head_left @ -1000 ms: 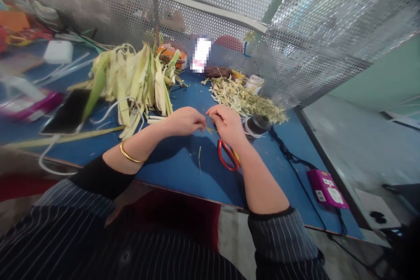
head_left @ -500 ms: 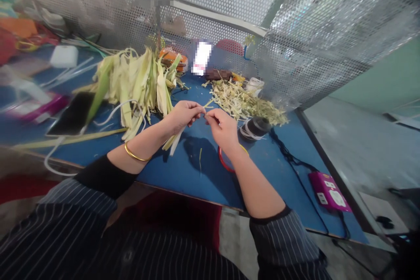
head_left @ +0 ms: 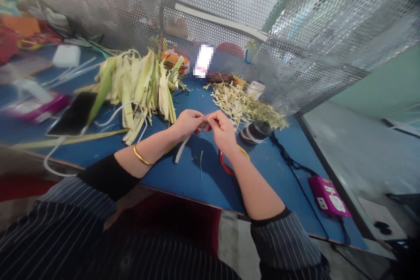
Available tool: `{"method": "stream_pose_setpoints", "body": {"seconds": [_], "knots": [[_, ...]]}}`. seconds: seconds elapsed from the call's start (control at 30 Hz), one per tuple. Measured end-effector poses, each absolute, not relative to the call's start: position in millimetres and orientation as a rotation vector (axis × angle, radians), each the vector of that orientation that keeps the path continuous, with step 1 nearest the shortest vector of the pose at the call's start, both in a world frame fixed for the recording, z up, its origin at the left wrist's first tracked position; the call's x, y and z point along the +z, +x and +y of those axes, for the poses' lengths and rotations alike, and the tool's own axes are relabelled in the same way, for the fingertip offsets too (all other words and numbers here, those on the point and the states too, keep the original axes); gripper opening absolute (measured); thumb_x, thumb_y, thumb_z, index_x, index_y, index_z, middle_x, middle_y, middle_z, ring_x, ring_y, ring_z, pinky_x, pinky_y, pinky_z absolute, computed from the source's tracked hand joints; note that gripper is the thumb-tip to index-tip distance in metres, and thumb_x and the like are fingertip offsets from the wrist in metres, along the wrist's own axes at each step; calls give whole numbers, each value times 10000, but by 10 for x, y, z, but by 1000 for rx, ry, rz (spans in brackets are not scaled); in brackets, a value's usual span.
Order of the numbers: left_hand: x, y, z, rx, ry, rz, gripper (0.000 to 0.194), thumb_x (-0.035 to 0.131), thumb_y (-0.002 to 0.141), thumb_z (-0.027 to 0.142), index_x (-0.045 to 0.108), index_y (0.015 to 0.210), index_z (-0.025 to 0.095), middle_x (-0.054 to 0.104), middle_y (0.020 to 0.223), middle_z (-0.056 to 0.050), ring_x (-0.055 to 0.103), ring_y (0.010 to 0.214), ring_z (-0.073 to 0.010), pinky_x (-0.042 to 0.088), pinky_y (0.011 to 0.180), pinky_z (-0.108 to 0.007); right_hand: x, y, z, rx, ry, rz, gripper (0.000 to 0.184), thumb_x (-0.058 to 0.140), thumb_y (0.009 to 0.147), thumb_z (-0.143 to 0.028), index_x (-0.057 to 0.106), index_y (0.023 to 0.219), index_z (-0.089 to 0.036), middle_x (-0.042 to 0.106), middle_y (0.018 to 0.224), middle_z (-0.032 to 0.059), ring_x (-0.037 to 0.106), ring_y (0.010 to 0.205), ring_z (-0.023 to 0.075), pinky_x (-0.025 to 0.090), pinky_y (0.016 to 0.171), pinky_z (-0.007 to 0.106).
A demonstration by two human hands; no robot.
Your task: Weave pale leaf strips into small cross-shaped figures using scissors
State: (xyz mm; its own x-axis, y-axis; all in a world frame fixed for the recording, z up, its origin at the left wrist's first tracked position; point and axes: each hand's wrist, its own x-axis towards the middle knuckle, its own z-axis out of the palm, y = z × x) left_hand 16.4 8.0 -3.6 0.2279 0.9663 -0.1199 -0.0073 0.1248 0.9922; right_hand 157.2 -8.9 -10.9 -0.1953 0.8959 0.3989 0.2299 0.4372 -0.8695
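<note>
Husk strip (head_left: 181, 150), pale and narrow, slants down and toward you from beneath your left hand (head_left: 187, 123), over the blue table (head_left: 278, 183). Starting at the far left, you have a blurred purple-and-white item (head_left: 47, 108) and, farther back, a white box (head_left: 66, 56). Next comes a dark phone (head_left: 70, 116) with a white cable at its near edge, and a long leaf (head_left: 98, 135) stretches across in front of it. A heap of green and cream husks (head_left: 139, 85) spreads to the right of these, behind your left forearm. Your left hand is closed on the strip, thumb and fingers together, just in front of that heap. Your right hand (head_left: 223, 129) meets it, its thumb and forefinger pinched together against the left fingertips; you cannot tell from this view what lies between them. Below your hands, a thin green sliver (head_left: 201, 162) lies on the tabletop. Partly under your right wrist is a red and yellow loop (head_left: 225, 164). Behind your right hand sits a pile of pale shreds (head_left: 241, 103), with a black spool (head_left: 259, 130) wound in white cord just beside it. Farthest right, a purple power strip (head_left: 329, 197) rests near the table's edge.
</note>
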Motion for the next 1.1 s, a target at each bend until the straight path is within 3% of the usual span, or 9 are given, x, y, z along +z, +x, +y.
{"method": "stream_pose_setpoints", "body": {"seconds": [0.23,0.47,0.6,0.83,1.1], "knots": [[101,97,80,800,744,946,93,694,695,209,701,725,121,691,730,-57,608,637,-116,477,570,-230,-38,1610,-92,860,-974,-1567,145,488,893,-308,562,819,-207,602,675,-9,574,632,123,473,673,288],[-15,126,122,821,563,986,51,670,721,157,672,687,119,626,571,-5,534,472,-72,469,511,-207,-72,1577,-93,822,-1005,-1537,118,497,884,-328,515,836,-222,575,686,-20,581,636,125,486,685,291],[-20,131,116,888,498,954,101,684,733,178,651,659,118,556,479,12,481,412,-66,427,435,-189,-95,1595,-67,749,-1088,-1570,101,565,826,-312,573,833,-212,605,704,-12,603,645,134,483,674,286],[-14,193,52,1028,444,882,101,621,772,125,684,707,81,597,523,-20,532,461,-69,470,497,-183,-217,1582,-21,737,-1272,-1644,202,644,739,-364,729,815,-197,676,728,26,607,670,167,490,688,306],[-108,235,71,1025,519,826,55,655,728,140,680,727,91,648,647,-45,574,574,-92,506,638,-238,-176,1504,-52,1043,-1196,-1393,91,628,687,-269,656,676,-183,628,632,-11,583,601,133,491,674,290]]}}
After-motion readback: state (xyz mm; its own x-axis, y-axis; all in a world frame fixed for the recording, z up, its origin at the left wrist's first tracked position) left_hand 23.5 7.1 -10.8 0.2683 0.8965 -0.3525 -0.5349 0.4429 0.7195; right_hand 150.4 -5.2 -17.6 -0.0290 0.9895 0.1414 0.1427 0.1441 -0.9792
